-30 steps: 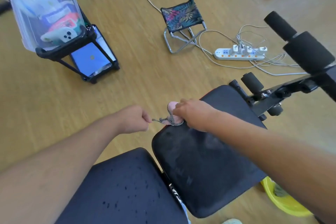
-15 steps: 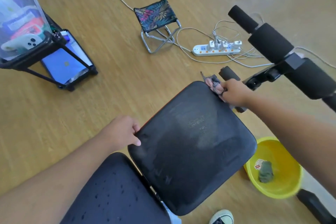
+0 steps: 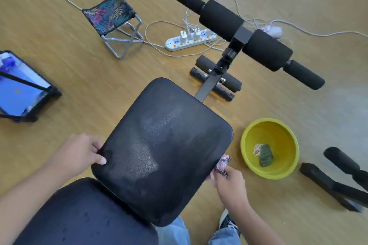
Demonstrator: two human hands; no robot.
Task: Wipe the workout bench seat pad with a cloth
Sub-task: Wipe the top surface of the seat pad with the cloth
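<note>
The black seat pad (image 3: 165, 145) of the workout bench fills the middle of the view, with damp, shiny streaks across its top. My left hand (image 3: 79, 154) grips the pad's left edge, thumb on top. My right hand (image 3: 230, 184) is closed around a small pink and grey patterned cloth (image 3: 223, 163), pressed against the pad's right edge near its lower corner. Most of the cloth is hidden in my fist. The black back pad (image 3: 79, 217), dotted with water drops, lies below the seat pad.
A yellow basin (image 3: 286, 139) holding a dark green rag stands on the wooden floor right of the pad. Foam leg rollers (image 3: 220, 19) rise beyond it. A power strip (image 3: 189, 42) with cables, a small folding stool (image 3: 111, 15) and a black rack (image 3: 23, 93) lie around.
My right hand has carried the cloth from the pad's far corner down along its right edge to the near right side. My left hand stays on the left edge. The camera has shifted.
</note>
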